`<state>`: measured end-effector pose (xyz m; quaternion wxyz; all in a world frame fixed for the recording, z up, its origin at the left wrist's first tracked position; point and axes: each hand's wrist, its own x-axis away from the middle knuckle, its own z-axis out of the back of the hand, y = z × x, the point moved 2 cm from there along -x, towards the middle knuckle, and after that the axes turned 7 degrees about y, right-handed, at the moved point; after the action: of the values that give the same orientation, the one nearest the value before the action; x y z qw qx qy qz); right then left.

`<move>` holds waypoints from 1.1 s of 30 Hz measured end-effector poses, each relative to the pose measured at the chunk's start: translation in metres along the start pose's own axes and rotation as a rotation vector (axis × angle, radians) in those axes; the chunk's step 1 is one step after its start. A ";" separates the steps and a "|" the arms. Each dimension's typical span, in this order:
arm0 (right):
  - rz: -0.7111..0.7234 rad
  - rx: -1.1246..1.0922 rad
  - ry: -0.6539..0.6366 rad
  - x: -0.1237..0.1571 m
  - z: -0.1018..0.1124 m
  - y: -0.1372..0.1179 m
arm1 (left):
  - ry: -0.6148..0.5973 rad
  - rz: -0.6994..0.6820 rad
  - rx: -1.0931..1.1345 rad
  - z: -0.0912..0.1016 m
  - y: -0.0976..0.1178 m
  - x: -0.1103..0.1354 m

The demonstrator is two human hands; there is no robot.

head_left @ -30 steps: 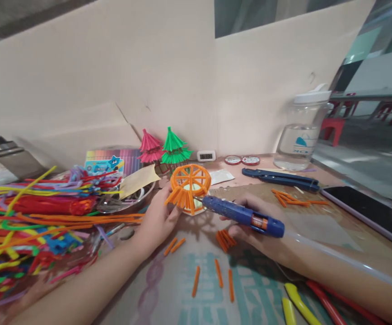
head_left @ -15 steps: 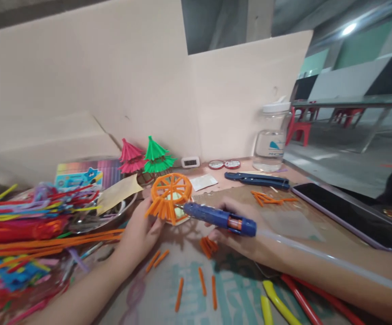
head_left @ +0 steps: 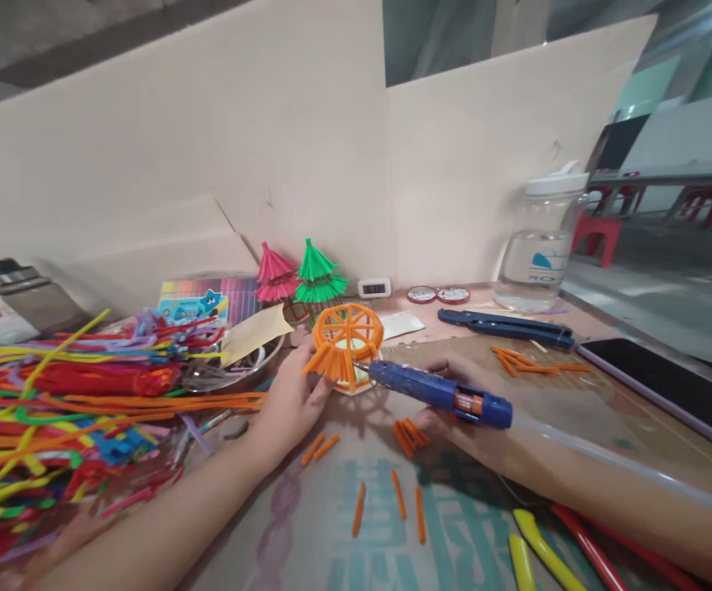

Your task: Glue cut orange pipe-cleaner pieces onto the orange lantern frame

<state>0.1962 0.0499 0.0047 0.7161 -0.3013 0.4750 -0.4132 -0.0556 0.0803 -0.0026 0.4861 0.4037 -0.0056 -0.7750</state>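
My left hand (head_left: 291, 394) grips the left side of an orange pipe-cleaner pavilion (head_left: 349, 332). It has a spoked ring on top, a fringe of short pieces along its front left, and a pale base. My right hand (head_left: 454, 402) is closed around a blue hot glue pen (head_left: 430, 387), with a long clear glue stick (head_left: 627, 460) trailing from its back. The pen's tip is at the fringe's right end; whether they touch I cannot tell. Below lie cut orange pieces: a small pile (head_left: 410, 437) near my right hand and several loose ones (head_left: 399, 494).
Coloured pipe cleaners (head_left: 54, 410) heap at the left, beside a metal bowl (head_left: 251, 373). Pink (head_left: 275, 275) and green (head_left: 320, 275) little trees stand behind. A utility knife (head_left: 504, 327), a water bottle (head_left: 537, 246) and a phone (head_left: 669, 390) are on the right.
The camera view has turned left, so everything appears further right. Both hands keep their hold, and the pen's tip stays at the pavilion's fringe.
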 end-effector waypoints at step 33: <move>-0.052 0.010 0.048 -0.004 0.000 0.002 | -0.018 0.016 -0.047 0.000 -0.004 0.003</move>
<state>0.1959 0.0543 0.0051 0.6949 -0.3002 0.4820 -0.4412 -0.0589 0.0799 -0.0060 0.5015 0.3849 0.0051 -0.7748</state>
